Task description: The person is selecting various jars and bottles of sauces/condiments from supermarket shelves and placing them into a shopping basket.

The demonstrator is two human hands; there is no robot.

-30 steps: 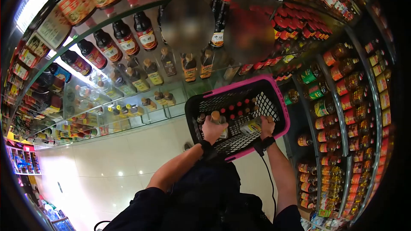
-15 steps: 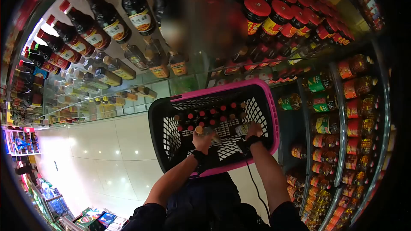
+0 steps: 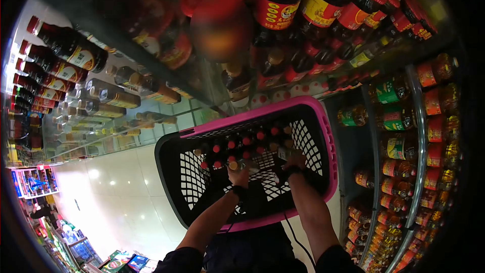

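Note:
Both my hands reach down into a black mesh shopping basket (image 3: 169,172) with a pink rim. My left hand (image 3: 239,176) is closed around a clear bottle with a tan cap (image 3: 233,166), held upright near the middle of the basket. Further right, my right hand (image 3: 296,160) grips another bottle (image 3: 283,154) with a pale label, beside the end of the rows. Its cap and lower part are hard to make out. Along the basket's far side stand several dark bottles (image 3: 246,141) with red or tan caps.
Close ahead, a glass shelf holds red-lidded sauce jars (image 3: 279,0). Dark sauce bottles (image 3: 76,50) stand on shelves at the left. On the right, a rack carries oil bottles (image 3: 399,146) behind metal rails. Pale floor tiles (image 3: 126,187) show left of the basket. A black cable (image 3: 298,237) hangs beside my right arm.
The view has shifted, and the red-lidded jars now look larger and nearer. The right hand's bottle has moved closer to the rows. My left hand still holds its bottle.

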